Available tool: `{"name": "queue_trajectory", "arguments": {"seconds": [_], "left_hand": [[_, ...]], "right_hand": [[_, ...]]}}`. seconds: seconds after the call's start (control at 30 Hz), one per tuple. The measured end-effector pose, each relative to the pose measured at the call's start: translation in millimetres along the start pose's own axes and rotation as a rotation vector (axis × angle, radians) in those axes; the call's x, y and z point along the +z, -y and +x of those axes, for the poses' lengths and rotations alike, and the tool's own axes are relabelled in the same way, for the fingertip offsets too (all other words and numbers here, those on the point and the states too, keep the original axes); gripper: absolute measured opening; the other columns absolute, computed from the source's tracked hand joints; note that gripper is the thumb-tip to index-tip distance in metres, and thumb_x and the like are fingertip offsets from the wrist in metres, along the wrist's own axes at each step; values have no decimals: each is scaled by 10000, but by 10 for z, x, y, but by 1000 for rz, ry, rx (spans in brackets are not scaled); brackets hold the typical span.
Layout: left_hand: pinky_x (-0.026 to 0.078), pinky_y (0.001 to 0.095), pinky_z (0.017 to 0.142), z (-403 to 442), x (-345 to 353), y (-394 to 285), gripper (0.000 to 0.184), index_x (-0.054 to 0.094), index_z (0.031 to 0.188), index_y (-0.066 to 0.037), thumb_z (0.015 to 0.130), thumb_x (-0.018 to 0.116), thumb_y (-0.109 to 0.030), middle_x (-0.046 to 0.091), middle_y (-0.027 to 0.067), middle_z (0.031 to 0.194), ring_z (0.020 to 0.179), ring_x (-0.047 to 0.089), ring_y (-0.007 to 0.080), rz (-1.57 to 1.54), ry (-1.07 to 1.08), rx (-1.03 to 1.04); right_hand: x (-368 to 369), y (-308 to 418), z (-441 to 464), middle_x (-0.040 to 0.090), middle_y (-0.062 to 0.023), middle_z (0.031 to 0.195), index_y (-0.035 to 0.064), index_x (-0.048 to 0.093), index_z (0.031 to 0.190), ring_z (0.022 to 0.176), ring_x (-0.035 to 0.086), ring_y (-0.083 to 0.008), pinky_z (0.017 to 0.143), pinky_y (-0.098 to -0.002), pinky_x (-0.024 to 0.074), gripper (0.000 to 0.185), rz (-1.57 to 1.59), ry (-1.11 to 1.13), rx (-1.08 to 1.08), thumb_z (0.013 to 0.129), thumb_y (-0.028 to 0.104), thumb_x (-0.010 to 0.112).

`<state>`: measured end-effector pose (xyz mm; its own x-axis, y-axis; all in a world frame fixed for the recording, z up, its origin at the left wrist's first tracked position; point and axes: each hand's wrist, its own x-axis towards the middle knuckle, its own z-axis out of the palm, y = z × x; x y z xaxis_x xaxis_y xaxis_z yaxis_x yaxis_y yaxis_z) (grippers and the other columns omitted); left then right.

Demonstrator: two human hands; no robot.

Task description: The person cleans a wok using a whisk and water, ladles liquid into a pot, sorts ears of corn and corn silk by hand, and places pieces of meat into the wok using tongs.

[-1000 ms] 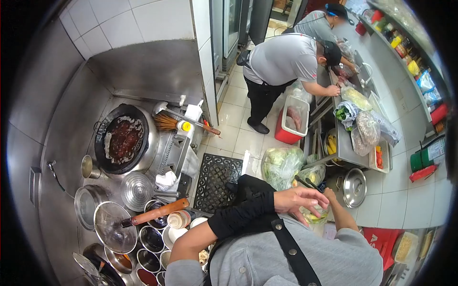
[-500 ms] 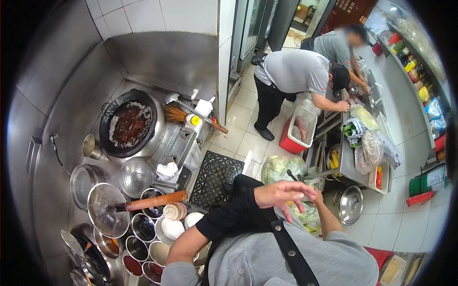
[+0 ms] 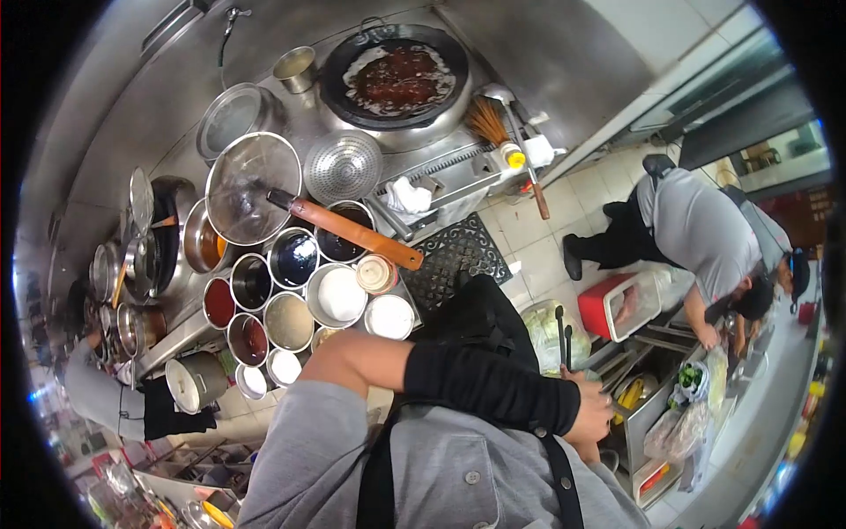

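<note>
My left arm, in a black sleeve, crosses in front of my body to the right. My left hand has its fingers curled and lies over my right forearm or hand; what is under its fingers is hidden. Mostly covered by it, my right hand grips what looks like a pair of black tongs, tips pointing up. Beyond the tongs lies a plastic bag of greens. At the back a wok holds dark red liquid with pale foam round it.
Several sauce and seasoning pots stand left of my legs, with a wooden-handled strainer over them. A perforated ladle lies near the wok. A co-worker bends over a counter at right, beside a red container.
My view has swung left, so the wok and pots sit further right. My left hand, raised with fingers spread before, has come down over my right arm. The tongs now point more upright.
</note>
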<state>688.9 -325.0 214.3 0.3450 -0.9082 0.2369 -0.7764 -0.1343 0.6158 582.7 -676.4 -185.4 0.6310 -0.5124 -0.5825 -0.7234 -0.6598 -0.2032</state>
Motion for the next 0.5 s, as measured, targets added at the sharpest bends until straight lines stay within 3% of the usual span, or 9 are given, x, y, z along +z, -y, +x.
{"name": "queue_trajectory", "arguments": {"seconds": [0.1,0.13,0.17,0.2,0.23,0.33,0.4,0.43,0.5], "left_hand": [[503,447,936,-349,-653,560,191,645,958,-46,802,654,-155,635,109,1050,1106,605,321,135,-352,-214],[503,435,948,-408,-722,945,268,651,1047,-30,791,664,-107,637,129,1075,1095,610,341,18,-300,-272],[503,410,956,-512,-696,1306,322,656,1098,-31,776,664,-51,639,144,1117,1089,607,359,-200,-502,-353],[501,398,985,-581,-368,1753,361,655,1155,-43,795,661,-17,656,152,1169,1142,610,337,-308,-608,-512],[513,384,975,-660,34,2267,381,638,1196,-36,817,663,-23,664,150,1187,1136,631,310,-439,-733,-671],[551,342,928,-821,656,3188,461,580,1301,-12,852,683,-34,679,161,1212,1095,684,240,-770,-921,-1218],[582,370,803,-1023,1194,3841,481,574,1293,-6,835,720,-30,683,149,1148,947,700,229,-735,-1201,-1318],[565,386,775,-1257,1709,4335,483,561,1269,-16,820,732,-57,679,137,1066,857,679,222,-724,-1303,-1403],[548,433,720,-1426,1626,4611,522,511,1284,-66,825,759,-77,654,129,1048,757,638,260,-951,-1674,-1469]], "right_hand": [[187,276,591,727,-249,965,-30,678,1117,906,723,-369,756,-480,566,559,19,58,-114,830,433,805],[271,369,857,727,-250,958,-29,677,1119,907,721,-371,760,-483,562,559,44,84,-174,832,433,805],[363,453,1113,726,-250,952,-29,677,1121,908,720,-372,764,-485,559,558,91,128,-254,834,433,806],[50,1168,684,681,-158,811,0,675,1111,696,678,-279,583,-445,546,381,241,266,-11,880,287,774],[-23,1430,776,587,-90,709,-6,658,1021,537,566,-210,462,-387,487,234,358,439,23,906,188,719],[-156,2304,1032,563,-106,691,-16,601,896,498,573,-252,463,-409,512,162,443,602,60,956,134,615],[-117,2442,1462,603,-151,750,-36,590,937,582,627,-299,527,-424,564,259,341,642,-250,1016,209,560],[-107,2826,1538,610,-163,769,-43,584,949,617,644,-314,557,-429,588,291,754,634,278,1030,235,549],[-133,3093,1992,616,-169,793,-25,584,964,672,658,-334,610,-447,622,320,932,750,374,1043,281,535]]}}
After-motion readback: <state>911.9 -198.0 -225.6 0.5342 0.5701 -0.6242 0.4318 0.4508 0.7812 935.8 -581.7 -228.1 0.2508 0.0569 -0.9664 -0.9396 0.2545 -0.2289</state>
